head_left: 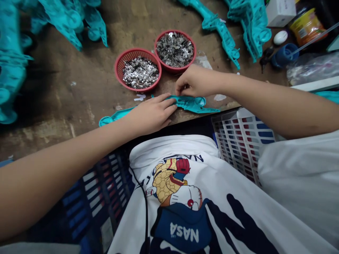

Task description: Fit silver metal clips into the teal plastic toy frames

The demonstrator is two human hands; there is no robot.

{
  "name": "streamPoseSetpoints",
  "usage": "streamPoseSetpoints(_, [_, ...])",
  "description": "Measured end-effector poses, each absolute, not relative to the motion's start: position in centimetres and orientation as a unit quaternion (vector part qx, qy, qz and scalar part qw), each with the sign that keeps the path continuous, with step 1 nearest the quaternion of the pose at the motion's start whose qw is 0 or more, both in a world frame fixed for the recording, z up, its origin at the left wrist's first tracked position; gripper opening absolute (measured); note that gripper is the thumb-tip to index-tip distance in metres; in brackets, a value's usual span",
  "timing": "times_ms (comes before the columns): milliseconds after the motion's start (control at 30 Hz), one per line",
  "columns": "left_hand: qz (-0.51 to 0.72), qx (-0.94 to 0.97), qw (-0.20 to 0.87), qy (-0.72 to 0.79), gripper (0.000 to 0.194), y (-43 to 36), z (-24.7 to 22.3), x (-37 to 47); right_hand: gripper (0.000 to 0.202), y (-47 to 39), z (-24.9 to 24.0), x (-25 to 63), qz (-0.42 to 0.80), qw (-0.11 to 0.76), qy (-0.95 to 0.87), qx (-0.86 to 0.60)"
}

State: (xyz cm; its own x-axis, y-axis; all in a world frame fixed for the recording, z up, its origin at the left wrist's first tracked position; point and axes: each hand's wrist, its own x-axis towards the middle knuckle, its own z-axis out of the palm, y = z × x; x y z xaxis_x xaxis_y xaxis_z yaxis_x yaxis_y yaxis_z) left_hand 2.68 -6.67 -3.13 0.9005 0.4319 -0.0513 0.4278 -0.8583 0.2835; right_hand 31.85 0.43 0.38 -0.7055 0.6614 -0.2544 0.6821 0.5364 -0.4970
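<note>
A long teal plastic part [190, 103] lies along the front edge of the wooden table. My left hand [152, 114] is laid over its middle, fingers across it, holding it against the tabletop. My right hand [198, 80] is just above the part's right half, thumb and fingertips pinched together and pointing down. Whatever is in that pinch is too small or hidden to make out. Behind my hands stand two red plastic baskets, the left basket [118, 76] and the right basket [194, 53], both filled with small shiny metal pieces [140, 72].
More teal parts [71, 21] are piled at the back left, with others [249, 24] at the back right. A white box [281, 12], a blue cup [283, 56] and a plastic bag [312, 68] sit at right. Plastic crates [241, 132] stand below the table edge.
</note>
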Motion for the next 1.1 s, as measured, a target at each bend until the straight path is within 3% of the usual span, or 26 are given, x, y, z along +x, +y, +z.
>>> streamPoseSetpoints(467, [-0.02,0.968,0.128,0.216,0.054,-6.3,-2.8,2.9,0.04,-0.4,-0.1,30.4,-0.229,0.07,0.921,0.306])
streamPoseSetpoints(667, [0.002,0.964,0.128,0.235,0.059,-6.6,-2.7,2.9,0.042,0.2,1.0,31.6,-0.116,0.095,0.876,0.458])
streamPoseSetpoints(800, [0.02,0.961,0.127,0.245,0.063,-6.7,-3.1,2.8,0.024,1.2,-0.8,33.8,-0.045,0.094,0.83,0.547])
streamPoseSetpoints(967, [0.026,0.956,0.135,0.259,0.063,-6.5,-3.2,2.4,0.054,1.8,-4.0,34.4,-0.029,0.048,0.836,0.545])
streamPoseSetpoints(1100, [0.035,0.952,0.146,0.267,0.067,-6.4,-3.3,2.2,0.055,1.9,-5.2,34.6,0.022,0.007,0.82,0.572])
